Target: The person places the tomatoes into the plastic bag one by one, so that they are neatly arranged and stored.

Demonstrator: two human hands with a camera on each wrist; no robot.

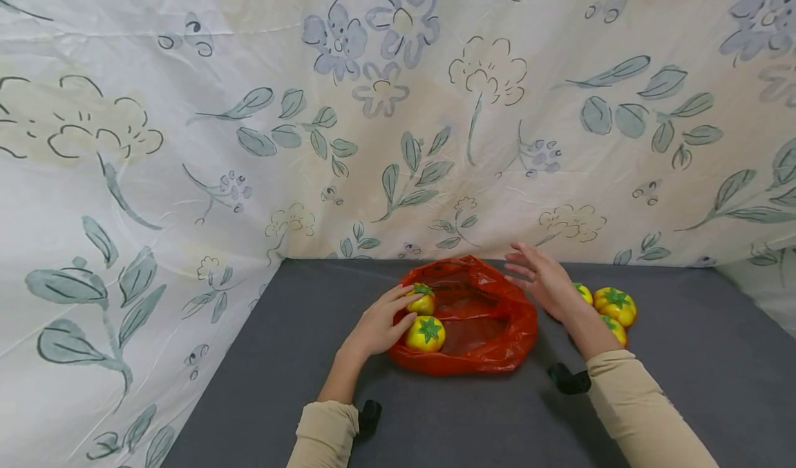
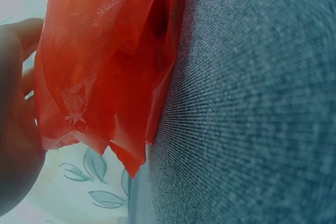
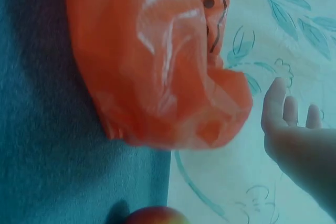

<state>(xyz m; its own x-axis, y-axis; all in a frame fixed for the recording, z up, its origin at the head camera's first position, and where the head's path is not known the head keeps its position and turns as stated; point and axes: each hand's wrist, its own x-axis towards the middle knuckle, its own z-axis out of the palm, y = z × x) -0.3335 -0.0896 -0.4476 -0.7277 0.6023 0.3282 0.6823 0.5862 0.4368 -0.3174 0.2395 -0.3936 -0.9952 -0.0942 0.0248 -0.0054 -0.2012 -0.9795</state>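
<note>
- A flowered cloth (image 1: 398, 108) hangs behind a grey table (image 1: 261, 357);
- a red bag (image 1: 460, 364) sits open-mouthed on the table;
- the right hand (image 1: 544, 281), loose and holding nothing, hovers beside its right rim;
- the left hand (image 1: 376, 323) reaches over the left rim; whether it grasps, we cannot tell;
- two yellow tomatoes (image 1: 425, 334) lie inside, by the left hand; three more tomatoes (image 1: 614, 307) cluster right of the bag.

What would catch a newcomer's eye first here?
Probably the open red plastic bag near the dark gray tabletop's far edge, with two yellow tomato-like fruits at its left side, by the left hand. Next, more such fruits sit right of the bag, partly behind the right forearm. Behind everything hangs a pale floral cloth.
</note>
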